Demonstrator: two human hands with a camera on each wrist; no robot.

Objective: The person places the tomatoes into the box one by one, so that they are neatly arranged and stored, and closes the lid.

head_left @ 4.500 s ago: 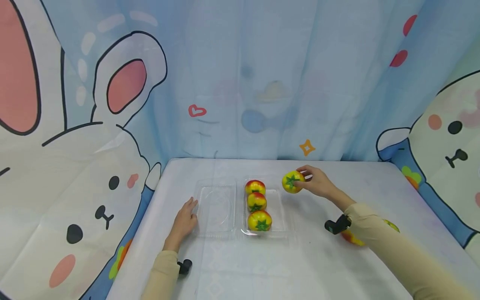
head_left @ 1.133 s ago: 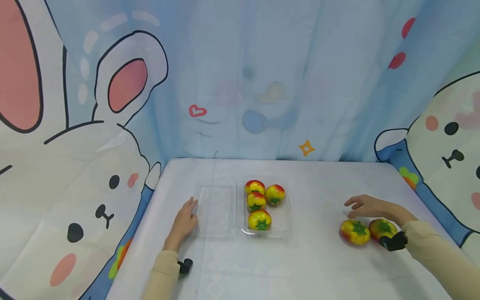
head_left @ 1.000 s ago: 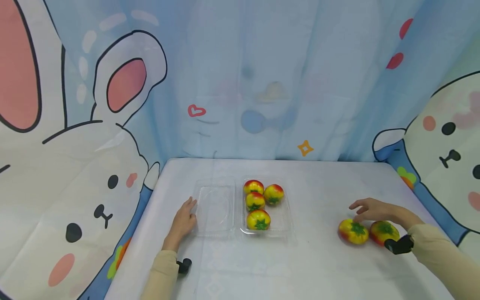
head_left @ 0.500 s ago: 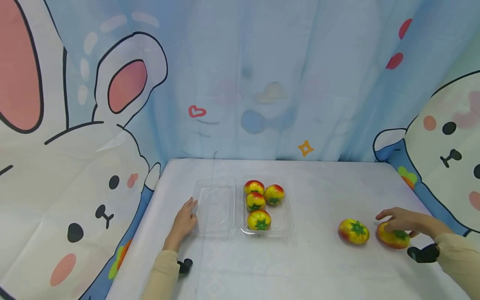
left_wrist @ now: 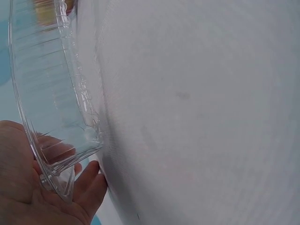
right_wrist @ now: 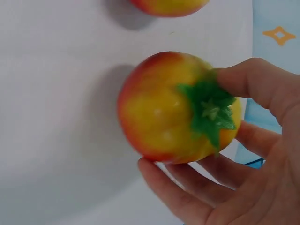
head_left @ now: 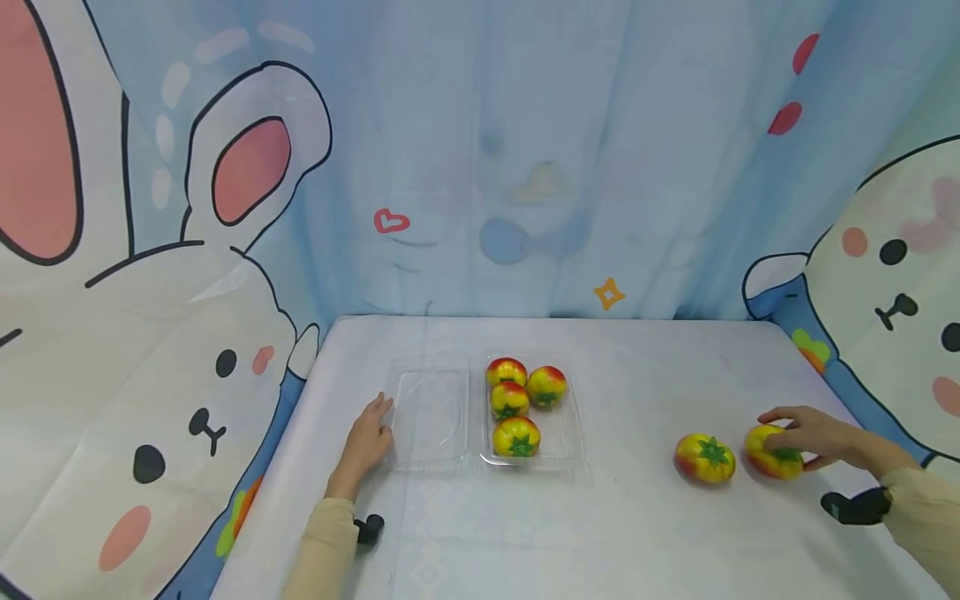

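Note:
My right hand [head_left: 817, 437] grips a red-and-yellow toy fruit [right_wrist: 164, 110] with a green leafy top. In the right wrist view, the thumb lies by the leaves and the fingers curl along the opposite side. A second such fruit [head_left: 705, 458] lies on the table just left of it. My left hand [head_left: 366, 437] rests at the left edge of the clear lid [head_left: 431, 417], fingers extended; in the left wrist view they touch a corner of the clear plastic [left_wrist: 51, 93]. Several more fruits [head_left: 516, 437] sit in the clear tray [head_left: 558, 454] joined to the lid.
The table [head_left: 637, 533] has a white cover. Behind it hangs a blue curtain [head_left: 420, 125] printed with cartoon rabbits. A black wrist camera [head_left: 855, 506] sits under the right wrist and another [head_left: 369, 530] beside the left.
The right hand set a fruit in the tray's upper right, went back right, and took hold of the rightmost fruit, which has shifted slightly right. The left hand has stayed at the lid.

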